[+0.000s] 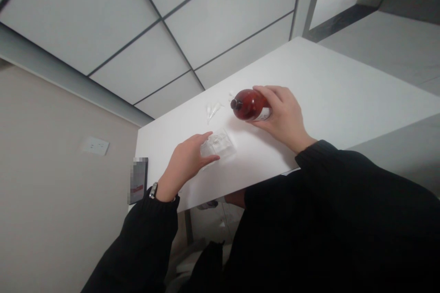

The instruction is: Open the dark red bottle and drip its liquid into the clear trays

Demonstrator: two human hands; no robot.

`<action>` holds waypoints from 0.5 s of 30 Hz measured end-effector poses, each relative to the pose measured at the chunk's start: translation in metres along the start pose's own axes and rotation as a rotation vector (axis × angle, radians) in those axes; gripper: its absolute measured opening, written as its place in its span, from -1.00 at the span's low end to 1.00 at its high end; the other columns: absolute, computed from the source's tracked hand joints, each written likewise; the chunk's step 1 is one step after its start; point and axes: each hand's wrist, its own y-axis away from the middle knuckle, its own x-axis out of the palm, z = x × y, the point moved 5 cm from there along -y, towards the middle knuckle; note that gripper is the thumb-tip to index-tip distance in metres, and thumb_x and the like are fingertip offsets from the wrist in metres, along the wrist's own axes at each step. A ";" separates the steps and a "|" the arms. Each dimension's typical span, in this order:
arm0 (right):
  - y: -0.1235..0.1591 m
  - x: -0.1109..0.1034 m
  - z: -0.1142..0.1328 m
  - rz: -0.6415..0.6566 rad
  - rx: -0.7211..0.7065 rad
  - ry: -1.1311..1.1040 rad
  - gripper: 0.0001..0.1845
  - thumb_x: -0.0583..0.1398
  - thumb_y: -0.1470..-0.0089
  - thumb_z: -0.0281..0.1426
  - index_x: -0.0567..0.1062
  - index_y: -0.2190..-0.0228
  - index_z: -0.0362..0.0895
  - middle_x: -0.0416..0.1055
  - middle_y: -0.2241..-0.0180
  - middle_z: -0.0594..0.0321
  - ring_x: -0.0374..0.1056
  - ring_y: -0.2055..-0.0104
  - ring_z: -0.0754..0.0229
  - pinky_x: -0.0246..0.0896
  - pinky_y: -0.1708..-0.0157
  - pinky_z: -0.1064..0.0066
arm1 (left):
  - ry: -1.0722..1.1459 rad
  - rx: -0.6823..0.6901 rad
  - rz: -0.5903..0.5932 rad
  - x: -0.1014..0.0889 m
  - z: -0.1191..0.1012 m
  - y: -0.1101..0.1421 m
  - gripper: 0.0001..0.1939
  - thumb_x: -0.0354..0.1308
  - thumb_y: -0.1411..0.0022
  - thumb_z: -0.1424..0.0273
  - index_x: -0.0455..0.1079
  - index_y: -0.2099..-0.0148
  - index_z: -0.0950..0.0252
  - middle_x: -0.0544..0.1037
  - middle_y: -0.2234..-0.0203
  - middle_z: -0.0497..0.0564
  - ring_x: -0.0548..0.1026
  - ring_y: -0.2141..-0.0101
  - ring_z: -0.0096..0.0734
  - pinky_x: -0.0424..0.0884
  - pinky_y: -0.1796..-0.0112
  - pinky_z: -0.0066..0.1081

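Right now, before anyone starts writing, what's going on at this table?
A person in a black top is working at a white table with bare hands. The right hand grips a dark red bottle with a white label, held on its side above the table. The left hand rests on a clear plastic packet. A small clear plastic piece lies on the table between them, and a watch sits on the left wrist.

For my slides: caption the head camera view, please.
Right hand holds a red-brown bottle; left hand touches a clear plastic packet.
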 end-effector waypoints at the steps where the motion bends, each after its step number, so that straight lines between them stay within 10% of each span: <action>1: 0.000 0.000 0.001 0.007 -0.005 -0.001 -0.22 0.40 -0.05 -0.17 0.39 -0.28 0.02 0.47 -0.15 -0.01 0.38 -0.13 -0.20 0.34 -0.15 -0.14 | 0.008 0.001 0.012 0.000 -0.001 0.001 -0.29 0.44 -0.25 0.15 0.37 -0.38 0.17 0.58 -0.24 0.16 0.58 -0.18 0.05 0.50 -0.16 -0.03; 6: 0.001 0.002 0.006 0.005 -0.036 0.022 -0.26 0.41 -0.08 -0.14 0.41 -0.26 0.04 0.49 -0.11 0.01 0.40 -0.09 -0.17 0.36 -0.11 -0.10 | 0.111 0.054 -0.079 -0.014 0.004 0.003 -0.01 0.46 -0.17 0.01 0.16 -0.51 0.19 0.32 -0.45 0.25 0.31 -0.41 0.14 0.12 -0.40 0.22; 8: 0.002 0.002 0.007 0.000 -0.062 0.027 -0.26 0.41 -0.08 -0.18 0.40 -0.26 0.03 0.49 -0.11 0.02 0.40 -0.09 -0.16 0.37 -0.09 -0.07 | 0.242 0.007 -0.232 -0.024 0.023 0.000 -0.20 0.34 -0.29 0.01 0.27 -0.45 0.19 0.42 -0.38 0.21 0.42 -0.33 0.02 0.25 -0.36 0.09; 11: 0.003 0.004 0.009 0.018 -0.080 0.027 -0.25 0.41 -0.09 -0.18 0.39 -0.27 0.04 0.48 -0.11 0.02 0.40 -0.10 -0.15 0.36 -0.10 -0.07 | 0.438 -0.173 -0.503 -0.025 0.070 -0.007 -0.63 0.13 -0.45 0.10 0.62 0.06 0.24 0.71 0.06 0.09 0.61 -0.02 -0.18 0.42 -0.18 -0.15; 15: 0.002 0.003 0.013 0.031 -0.107 0.050 -0.24 0.40 -0.10 -0.17 0.37 -0.28 0.01 0.47 -0.12 -0.01 0.40 -0.11 -0.16 0.37 -0.09 -0.07 | 0.622 -0.484 -0.686 0.012 0.132 -0.018 -0.57 0.17 -0.40 0.14 0.47 0.48 0.24 0.54 0.53 -0.04 0.49 0.40 -0.35 0.39 0.19 -0.33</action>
